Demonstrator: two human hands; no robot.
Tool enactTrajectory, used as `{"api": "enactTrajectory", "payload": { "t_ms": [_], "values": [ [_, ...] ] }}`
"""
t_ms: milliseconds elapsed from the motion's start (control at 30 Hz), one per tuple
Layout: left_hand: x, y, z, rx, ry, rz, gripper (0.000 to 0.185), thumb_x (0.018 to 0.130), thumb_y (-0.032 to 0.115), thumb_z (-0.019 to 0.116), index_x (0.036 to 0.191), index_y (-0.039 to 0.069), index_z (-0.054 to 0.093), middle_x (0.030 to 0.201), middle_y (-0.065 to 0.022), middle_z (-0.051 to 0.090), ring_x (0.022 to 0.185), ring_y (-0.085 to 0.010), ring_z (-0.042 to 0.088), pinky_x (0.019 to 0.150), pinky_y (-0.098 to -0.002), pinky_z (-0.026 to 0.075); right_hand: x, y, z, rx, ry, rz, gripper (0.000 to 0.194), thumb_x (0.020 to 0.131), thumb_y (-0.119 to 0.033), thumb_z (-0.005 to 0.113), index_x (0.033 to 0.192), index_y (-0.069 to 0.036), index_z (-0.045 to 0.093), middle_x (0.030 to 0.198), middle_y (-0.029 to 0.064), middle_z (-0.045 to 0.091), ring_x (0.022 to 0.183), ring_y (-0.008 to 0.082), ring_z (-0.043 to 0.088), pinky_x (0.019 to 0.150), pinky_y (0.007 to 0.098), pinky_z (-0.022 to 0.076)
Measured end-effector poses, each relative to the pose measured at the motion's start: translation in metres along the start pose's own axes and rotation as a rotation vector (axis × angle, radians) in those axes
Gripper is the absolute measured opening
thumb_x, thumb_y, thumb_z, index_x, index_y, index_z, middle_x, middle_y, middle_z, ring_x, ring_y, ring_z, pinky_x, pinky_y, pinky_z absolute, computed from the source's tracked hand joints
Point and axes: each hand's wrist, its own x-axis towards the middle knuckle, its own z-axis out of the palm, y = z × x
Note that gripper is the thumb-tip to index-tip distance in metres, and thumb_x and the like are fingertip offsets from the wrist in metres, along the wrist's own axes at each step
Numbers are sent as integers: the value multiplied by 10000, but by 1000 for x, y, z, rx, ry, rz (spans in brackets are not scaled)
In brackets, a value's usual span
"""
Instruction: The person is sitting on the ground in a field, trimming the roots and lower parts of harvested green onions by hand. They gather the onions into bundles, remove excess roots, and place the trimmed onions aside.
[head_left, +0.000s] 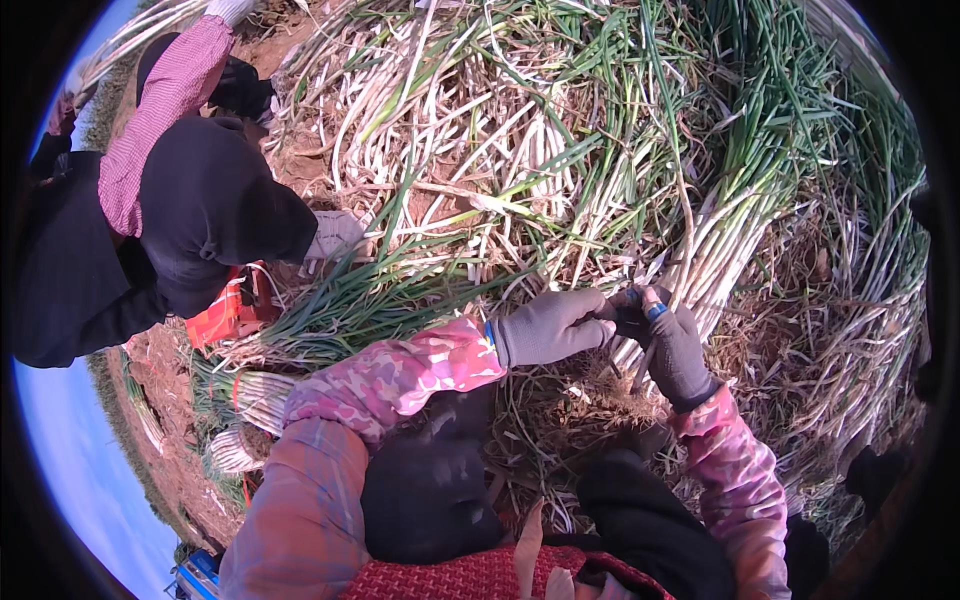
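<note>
My right hand (679, 356), in a worn grey glove with blue tape at a finger, is closed around a single green onion stalk (684, 217). The stalk's white root end points down towards me, and its leaves run up and away. My left hand (559, 326), also in a grey glove, reaches across to the right fingers. Its fingertips are at the dark glove fingers beside the stalk, and whether they pinch anything is hidden. Behind the right hand lies a thick bunch of green onions (724, 247). Dry roots and peeled skins (600, 412) cover the ground below my hands.
Loose green onions (525, 150) spread across the ground ahead. Left of my left arm lie leafy onions (360, 307) and a tied bundle (262, 397). A person in a black head covering (217, 195) crouches at the left, near an orange-red bag (217, 315). My knees (431, 487) are below.
</note>
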Motion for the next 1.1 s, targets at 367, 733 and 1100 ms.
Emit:
{"api": "enactTrajectory", "payload": {
  "t_ms": [367, 733, 1100],
  "values": [
    [0, -190, -318, 1072, 1053, -710, 1145, 749, 501, 810, 1642, 148, 186, 1661, -167, 290, 1512, -418, 286, 1211, -498, 303, -46, 31, -22, -41, 8, 124, 383, 1086, -401, 511, 1040, -39, 629, 871, 39, 697, 623, 116, 655, 543, 262, 530],
    [-5, -121, -329, 581, 778, -406, 605, 833, 330, 776, 1317, 4, 616, 1128, -162, 715, 999, -291, 667, 911, -394, 508, -46, 30, -20, -87, 51, 118, 372, 1073, -401, 540, 1063, -40, 630, 852, 28, 682, 592, 98, 612, 523, 261, 512],
    [-32, -98, -195, -467, 643, -398, 550, 905, 96, 709, 1410, -35, 537, 1261, -118, 640, 1060, -187, 654, 924, -322, 542, -40, 43, -8, -35, -15, 116, 450, 1078, -372, 532, 1249, 36, 615, 1000, 99, 703, 862, 157, 690, 638, 278, 573]
  ]
}}
